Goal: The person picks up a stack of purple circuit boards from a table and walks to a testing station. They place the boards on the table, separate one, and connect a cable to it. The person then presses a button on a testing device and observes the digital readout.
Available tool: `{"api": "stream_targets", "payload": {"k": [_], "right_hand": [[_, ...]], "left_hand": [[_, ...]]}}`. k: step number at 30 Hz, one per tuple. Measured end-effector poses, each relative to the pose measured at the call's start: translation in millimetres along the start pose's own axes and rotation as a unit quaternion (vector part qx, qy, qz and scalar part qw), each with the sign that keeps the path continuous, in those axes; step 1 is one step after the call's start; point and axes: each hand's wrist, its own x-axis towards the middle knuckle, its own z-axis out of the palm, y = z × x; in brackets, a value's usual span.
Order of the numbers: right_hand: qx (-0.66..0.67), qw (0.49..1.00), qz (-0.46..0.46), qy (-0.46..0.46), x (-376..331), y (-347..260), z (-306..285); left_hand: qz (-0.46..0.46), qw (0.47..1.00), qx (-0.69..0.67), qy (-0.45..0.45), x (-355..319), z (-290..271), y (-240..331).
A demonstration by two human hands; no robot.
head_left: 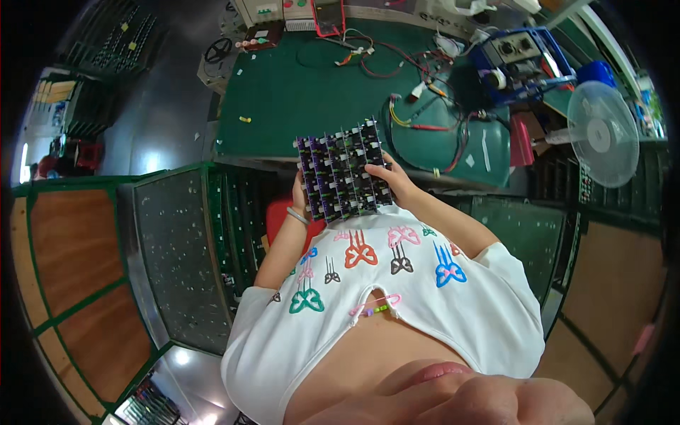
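Note:
A block of dark circuit boards (341,173), set side by side in rows with small white connectors, is held up in front of my body at the near edge of the green table. My left hand (300,193) grips its left side, with most of the fingers hidden behind the boards. On the right side my right hand (394,178) is closed around the boards, its thumb lying over the front edge. A pale bracelet (297,216) circles my left wrist.
The green table (283,99) carries tangled wires (425,78) toward the back right. A blue-framed device (520,60) stands there, near a clear-bladed fan (602,134). At the back are a red-edged handheld device (329,18) and a brown box (263,35). Dark racks (180,248) flank me.

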Motion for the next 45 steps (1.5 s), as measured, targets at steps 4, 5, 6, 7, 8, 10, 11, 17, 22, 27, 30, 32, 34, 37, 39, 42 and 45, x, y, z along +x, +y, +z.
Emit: {"api": "stream_targets", "payload": {"k": [4, 5, 6, 7, 8, 10, 11, 17, 22, 27, 30, 32, 34, 37, 39, 42, 45], "right_hand": [[-0.006, 0.999, 0.037, -0.036, 54.5, -33.9, 0.0], [-0.005, 0.998, 0.053, -0.040, 66.4, -42.2, -0.4], [-0.003, 0.998, 0.051, -0.047, 80.4, -44.2, -3.5], [-0.004, 0.998, 0.050, -0.045, 93.1, -46.1, -7.0], [-0.003, 0.998, 0.047, -0.041, 105.0, -48.2, -10.8], [0.006, 0.998, 0.041, -0.045, 125.4, -51.7, -15.9], [0.003, 0.998, 0.041, -0.037, 135.2, -54.4, -16.8], [-0.026, 1.000, -0.013, 0.007, 195.9, -63.0, -28.3], [-0.044, 0.998, -0.027, 0.030, 226.2, -70.4, -24.8], [-0.018, 0.998, -0.004, 0.062, 228.0, -76.2, -17.2], [-0.024, 0.998, 0.000, 0.066, 230.4, -76.0, -17.7], [-0.035, 0.997, 0.009, 0.061, 229.9, -79.6, -15.2], [-0.088, 0.991, -0.030, 0.094, 236.9, -65.6, -24.4], [-0.123, 0.984, -0.064, 0.112, 234.5, -65.7, -16.5], [-0.162, 0.976, -0.087, 0.115, 233.6, -64.6, -11.2], [-0.259, 0.950, -0.123, 0.125, 241.8, -53.2, -15.8], [-0.168, 0.972, -0.109, 0.120, 241.1, -49.5, -12.8]], "left_hand": [[0.015, 1.000, -0.020, -0.013, 31.9, 10.8, 23.5], [0.010, 1.000, -0.024, -0.007, 45.3, 9.4, 27.9], [0.007, 1.000, -0.025, 0.003, 55.2, 8.0, 34.6], [0.002, 1.000, -0.026, 0.013, 65.8, 5.8, 41.5], [0.003, 0.999, -0.039, 0.028, 78.7, 0.6, 46.0], [0.000, 0.999, -0.019, 0.041, 100.6, -10.4, 57.8], [-0.005, 0.999, -0.012, 0.039, 112.2, -21.4, 63.4], [0.029, 0.989, 0.104, 0.100, 190.7, -83.4, 93.6], [0.064, 0.981, 0.141, 0.116, 222.0, -110.5, 110.5], [0.046, 0.980, 0.153, 0.121, 224.9, -102.0, 119.6], [0.103, 0.964, 0.214, 0.119, 219.3, -62.4, 129.0], [0.143, 0.935, 0.294, 0.136, 218.0, -69.8, 129.9], [0.155, 0.899, 0.383, 0.147, 215.9, -90.2, 135.2], [0.145, 0.889, 0.394, 0.183, 208.9, -84.6, 144.3], [0.136, 0.869, 0.423, 0.218, 203.4, -70.3, 151.6], [0.090, 0.907, 0.298, 0.283, 194.1, -47.0, 158.3], [0.069, 0.925, 0.293, 0.234, 183.1, -50.0, 158.6]]}}
